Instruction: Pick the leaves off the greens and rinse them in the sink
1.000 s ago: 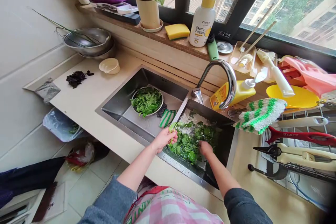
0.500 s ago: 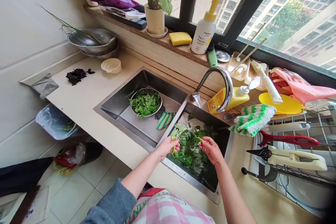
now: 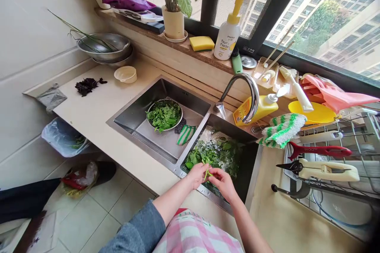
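Over the near edge of the right sink basin (image 3: 252, 174), my two hands are close together. My left hand (image 3: 197, 176) is closed around the stems of some leafy greens (image 3: 207, 162). Pinched on the lower ends of the same green stems is my right hand (image 3: 222, 182). More loose greens (image 3: 228, 146) float in the water of this basin. In the left basin (image 3: 133, 110) stands a round bowl (image 3: 181, 120) full of green leaves (image 3: 164, 114), beside a green-and-white striped cloth (image 3: 186, 134) and a dark scrubber (image 3: 180, 125).
The curved faucet (image 3: 255, 95) arches over the right basin. A yellow detergent bottle (image 3: 242, 114) lies behind it. On the right is a wire rack (image 3: 360, 138) with scissors (image 3: 329, 170). Dark leaves (image 3: 87, 85) and a small tub (image 3: 125, 74) sit on the left counter.
My right hand has moved left and toward me to meet my left hand at the stems. My left hand has come slightly nearer the basin's front edge.
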A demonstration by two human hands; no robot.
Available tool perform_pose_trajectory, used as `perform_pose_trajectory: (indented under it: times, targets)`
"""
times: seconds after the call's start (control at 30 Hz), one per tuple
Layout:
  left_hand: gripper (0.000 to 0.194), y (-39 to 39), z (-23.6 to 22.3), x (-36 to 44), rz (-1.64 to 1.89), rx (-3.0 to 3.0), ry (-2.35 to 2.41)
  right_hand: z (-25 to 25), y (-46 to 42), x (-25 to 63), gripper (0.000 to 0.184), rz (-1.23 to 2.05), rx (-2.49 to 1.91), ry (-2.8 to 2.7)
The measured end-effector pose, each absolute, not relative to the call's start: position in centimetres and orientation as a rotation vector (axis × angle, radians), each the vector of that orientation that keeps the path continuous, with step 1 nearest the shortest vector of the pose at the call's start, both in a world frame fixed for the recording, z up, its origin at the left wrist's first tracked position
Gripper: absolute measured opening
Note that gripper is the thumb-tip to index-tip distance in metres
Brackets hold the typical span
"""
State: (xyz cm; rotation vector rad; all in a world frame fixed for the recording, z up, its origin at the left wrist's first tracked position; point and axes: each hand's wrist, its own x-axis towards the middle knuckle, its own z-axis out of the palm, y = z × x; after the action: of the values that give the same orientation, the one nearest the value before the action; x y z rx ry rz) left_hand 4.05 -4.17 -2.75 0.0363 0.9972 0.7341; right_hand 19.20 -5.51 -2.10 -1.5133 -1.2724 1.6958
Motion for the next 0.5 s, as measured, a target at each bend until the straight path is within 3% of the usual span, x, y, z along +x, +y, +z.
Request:
perform_pose_trajectory:
  times: [0.13,0.23,0.33,0.5]
  targets:
    - [0.026,-2.9,-1.8,1.7,0.830,0.195,1.085,-4.5,-4.2,20.2,0.030,1.457,-1.785,-1.585]
    - [0.021,-2.0,-1.2,0.0,0.679,0.374,1.174,-7.2,-2.2,21.4,0.022,1.181,-2.134,-1.871]
    - [0.017,-0.9,-0.1,-1.5,0.608,0.542,1.282,-8.9,-0.8,21.8,0.019,1.113,-2.307,-2.023]
    - [0.020,2.5,4.5,-7.0,0.837,0.735,1.136,-9.5,-0.4,21.1,0.023,1.122,-2.257,-2.039]
